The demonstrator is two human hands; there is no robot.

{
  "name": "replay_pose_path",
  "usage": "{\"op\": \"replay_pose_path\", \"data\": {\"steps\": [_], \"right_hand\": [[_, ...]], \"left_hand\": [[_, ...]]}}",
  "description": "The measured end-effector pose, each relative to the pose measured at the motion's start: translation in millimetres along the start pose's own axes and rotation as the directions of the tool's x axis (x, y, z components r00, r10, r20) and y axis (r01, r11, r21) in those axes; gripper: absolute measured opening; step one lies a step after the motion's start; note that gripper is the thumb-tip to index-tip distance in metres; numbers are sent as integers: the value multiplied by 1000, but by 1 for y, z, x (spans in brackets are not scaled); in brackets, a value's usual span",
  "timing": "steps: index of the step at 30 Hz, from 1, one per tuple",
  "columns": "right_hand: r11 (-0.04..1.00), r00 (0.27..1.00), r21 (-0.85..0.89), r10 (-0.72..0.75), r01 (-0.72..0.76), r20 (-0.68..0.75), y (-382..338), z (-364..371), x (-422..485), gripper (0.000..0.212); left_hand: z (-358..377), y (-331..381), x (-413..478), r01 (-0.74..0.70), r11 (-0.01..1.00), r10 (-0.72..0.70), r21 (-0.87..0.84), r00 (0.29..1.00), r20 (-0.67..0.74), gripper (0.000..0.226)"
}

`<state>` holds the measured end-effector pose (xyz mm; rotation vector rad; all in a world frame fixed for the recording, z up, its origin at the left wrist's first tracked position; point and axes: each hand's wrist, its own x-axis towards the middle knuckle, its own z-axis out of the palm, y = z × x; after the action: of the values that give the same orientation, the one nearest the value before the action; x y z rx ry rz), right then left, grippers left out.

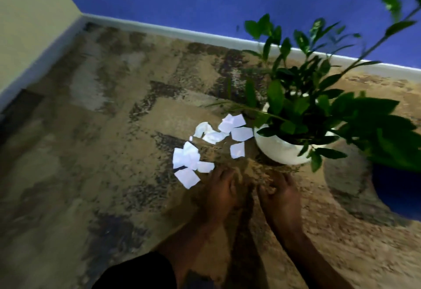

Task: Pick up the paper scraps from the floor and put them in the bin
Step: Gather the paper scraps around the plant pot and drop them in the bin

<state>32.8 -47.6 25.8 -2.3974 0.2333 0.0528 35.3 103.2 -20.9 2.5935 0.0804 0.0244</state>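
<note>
Nearest, the left hand (224, 188) and right hand (279, 192) reach down to the carpet (95, 174), blurred (grip unreadable, nothing visibly held). Just beyond, the paper scraps (189, 161) lie uncollected beside a white pot (278, 152); the blue bin (396, 188) sits right.

Both bare forearms are stretched forward and down from the bottom of the view, nearly parallel and set close together. The left hand (222, 192) is held palm down, its fingers pointed ahead and blurred at the tips. The right hand (279, 194) is placed just beside it — also palm down, fingers loosely curled. Nothing is seen gripped in either hand. A dark sleeve is seen at the left upper arm — lower edge of the view.
</note>
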Motion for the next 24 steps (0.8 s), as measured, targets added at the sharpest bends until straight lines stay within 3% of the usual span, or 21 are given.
{"op": "replay_pose_path", "data": {"steps": [5,7,10,13,16,20,24], "right_hand": [[991,987,-34,-126,130,97,-43,66,16,43],[986,978,-70,-141,153,151,-51,92,22,46],[996,962,-42,-60,74,266,-51,124,33,69],[994,964,-108,34,-5,264,-57,138,40,45],[977,956,-213,65,-3,285,-62,146,43,50],[966,945,-257,92,-9,314,-64,154,49,54],[948,926,-318,120,1,359,-65,160,54,55]], "left_hand": [[-21,-75,23,62,990,-48,130,993,-108,38],[-29,-93,32,151,982,-139,115,985,-107,37],[-39,-108,53,317,939,-319,133,948,-8,56],[-38,-123,74,440,895,-444,72,894,62,72],[-31,-130,85,482,872,-489,91,866,101,82],[-28,-131,91,465,863,-485,197,872,66,74],[-29,-136,91,491,869,-495,60,865,83,54]]}}
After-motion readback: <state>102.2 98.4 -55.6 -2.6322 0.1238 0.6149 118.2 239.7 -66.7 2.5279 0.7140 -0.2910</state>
